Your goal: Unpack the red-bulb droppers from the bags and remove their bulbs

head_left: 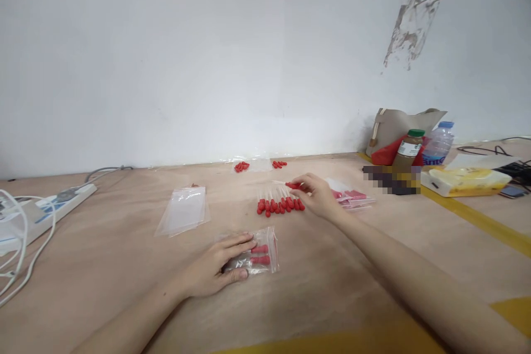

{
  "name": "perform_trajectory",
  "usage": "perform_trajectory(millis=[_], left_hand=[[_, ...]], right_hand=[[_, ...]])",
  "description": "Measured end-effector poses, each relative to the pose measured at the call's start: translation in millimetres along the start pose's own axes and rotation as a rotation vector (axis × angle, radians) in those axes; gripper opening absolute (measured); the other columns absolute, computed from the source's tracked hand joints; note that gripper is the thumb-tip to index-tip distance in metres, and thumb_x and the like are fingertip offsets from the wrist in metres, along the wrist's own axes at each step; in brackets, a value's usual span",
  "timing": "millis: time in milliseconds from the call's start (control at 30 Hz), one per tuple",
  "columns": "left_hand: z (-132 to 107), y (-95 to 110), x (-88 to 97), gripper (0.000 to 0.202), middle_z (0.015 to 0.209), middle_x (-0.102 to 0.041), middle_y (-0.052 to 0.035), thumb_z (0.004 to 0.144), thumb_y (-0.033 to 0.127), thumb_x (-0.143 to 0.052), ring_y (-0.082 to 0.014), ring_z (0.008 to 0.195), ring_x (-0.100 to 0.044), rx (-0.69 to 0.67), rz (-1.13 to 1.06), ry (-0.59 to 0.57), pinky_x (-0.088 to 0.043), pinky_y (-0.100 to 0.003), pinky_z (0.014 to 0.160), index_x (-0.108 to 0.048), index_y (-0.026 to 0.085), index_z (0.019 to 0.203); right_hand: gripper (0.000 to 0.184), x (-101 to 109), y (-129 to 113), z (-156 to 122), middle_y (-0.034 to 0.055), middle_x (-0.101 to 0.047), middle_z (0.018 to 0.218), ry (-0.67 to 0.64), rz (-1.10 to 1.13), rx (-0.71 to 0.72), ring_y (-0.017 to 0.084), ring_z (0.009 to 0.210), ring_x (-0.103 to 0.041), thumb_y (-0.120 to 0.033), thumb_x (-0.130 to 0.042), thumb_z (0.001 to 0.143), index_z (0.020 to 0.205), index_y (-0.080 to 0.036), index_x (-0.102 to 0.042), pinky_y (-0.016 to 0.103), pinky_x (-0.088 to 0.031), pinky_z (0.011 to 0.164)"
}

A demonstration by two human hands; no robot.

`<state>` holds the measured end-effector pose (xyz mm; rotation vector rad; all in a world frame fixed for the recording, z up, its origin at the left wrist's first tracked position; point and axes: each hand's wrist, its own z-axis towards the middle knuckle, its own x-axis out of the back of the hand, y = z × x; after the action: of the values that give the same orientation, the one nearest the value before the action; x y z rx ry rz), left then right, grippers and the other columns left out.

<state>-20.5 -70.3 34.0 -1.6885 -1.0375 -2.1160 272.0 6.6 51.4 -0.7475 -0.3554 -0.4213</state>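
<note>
Left hand [219, 263] lies spread on the bag [264, 239]; right hand [317, 194] pinches a dropper [292, 185], which a loose hold could drop

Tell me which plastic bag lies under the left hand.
The bag nearest the camera, two red pieces showing inside; the left hand rests on it. The bag stack at left and bag pile at right lie farther away.

Pale wall [166, 55] across upper half; peeled patch [417, 16] upper right; brown surface [120, 271] across lower half, yellow stripe [477, 220] right.
</note>
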Motion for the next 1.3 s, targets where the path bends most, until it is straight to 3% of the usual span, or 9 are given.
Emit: perform_trajectory(millis=[100,267,500,833,933,1033,1200,1300], left_hand=[[0.5,-0.5,-0.9,0.051,0.14,-0.031,-0.0033,0.085,0.043,-0.043,-0.023,0.128,-0.03,0.01,0.017,-0.006,-0.028,-0.042,0.104,-0.032,0.03,0.133],[0.8,-2.4,-1.9,0.051,0.142,-0.029,-0.0008,0.085,0.044,-0.043,-0.0222,0.128,-0.029,0.025,0.032,-0.014,-0.028,-0.041,0.104,-0.03,0.033,0.133],[-0.4,-4.3,-3.4,0.051,0.141,-0.03,-0.0013,0.086,0.042,-0.043,-0.0227,0.128,-0.029,0.017,0.03,-0.003,-0.028,-0.043,0.104,-0.03,0.032,0.134],[0.4,-5.3,-4.0,0.051,0.141,-0.03,-0.0018,0.085,0.042,-0.044,-0.0228,0.128,-0.029,0.015,0.03,-0.006,-0.029,-0.043,0.104,-0.03,0.032,0.134],[0.7,-4.6,-3.7,0.051,0.141,-0.03,-0.0016,0.085,0.042,-0.044,-0.0226,0.128,-0.029,0.014,0.024,-0.007,-0.029,-0.042,0.104,-0.03,0.032,0.133],[1.1,-4.0,-3.7,0.051,0.142,-0.029,-0.0007,0.085,0.043,-0.044,-0.0214,0.129,-0.028,0.027,0.029,-0.019,-0.028,-0.041,0.105,-0.03,0.033,0.133],[0.7,-4.8,-4.2,0.051,0.141,-0.029,-0.0006,0.085,0.043,-0.043,-0.0214,0.128,-0.028,0.027,0.031,-0.013,-0.028,-0.041,0.105,-0.03,0.032,0.133],[0.0,-4.7,-3.7,0.052,0.141,-0.03,-0.0009,0.085,0.043,-0.044,-0.0222,0.128,-0.029,0.014,0.026,-0.003,-0.028,-0.042,0.104,-0.03,0.033,0.134]], right_hand=[[0.016,-23.0,5.7,-1.7,0.0055,-0.056,0.087,-0.083,-0.2,0.159,0.013,0.076,-0.055,-0.014,-0.048,0.08,0.09,-0.017,-0.06,0.028,-0.046,0.07],[0.019,-38.4,12.8,-5.8,0.0065,-0.056,0.092,-0.161,-0.37,0.218,0.013,0.079,-0.055,-0.013,-0.044,0.084,0.093,-0.019,-0.06,0.026,-0.044,0.072],[0.019,-44.5,22.1,-8.5,0.0069,-0.055,0.093,-0.251,-0.444,0.242,0.012,0.077,-0.056,-0.015,-0.046,0.084,0.093,-0.02,-0.062,0.023,-0.045,0.069],[0.039,-34.8,21.1,-9.5,0.0077,-0.056,0.093,-0.317,-0.502,0.289,0.015,0.083,-0.052,-0.006,-0.039,0.082,0.115,-0.021,-0.054,0.025,-0.044,0.072],[0.048,-31.3,21.1,-8.5,0.0089,-0.057,0.093,-0.294,-0.521,0.29,0.017,0.087,-0.051,-0.001,-0.037,0.078,0.122,-0.018,-0.048,0.029,-0.044,0.075],[0.043,-25.3,20.7,-3.7,0.0091,-0.058,0.093,-0.187,-0.468,0.242,0.018,0.087,-0.052,-0.003,-0.037,0.079,0.117,-0.017,-0.05,0.03,-0.045,0.076],[0.021,-12.5,21.9,0.4,0.0065,-0.061,0.086,0.066,-0.301,0.131,0.017,0.079,-0.057,-0.012,-0.045,0.08,0.094,-0.019,-0.06,0.029,-0.047,0.071],[0.015,-9.8,28.7,-7.4,0.0043,-0.063,0.079,0.102,-0.244,0.097,0.015,0.073,-0.059,-0.013,-0.049,0.078,0.082,-0.019,-0.062,0.028,-0.048,0.067]])
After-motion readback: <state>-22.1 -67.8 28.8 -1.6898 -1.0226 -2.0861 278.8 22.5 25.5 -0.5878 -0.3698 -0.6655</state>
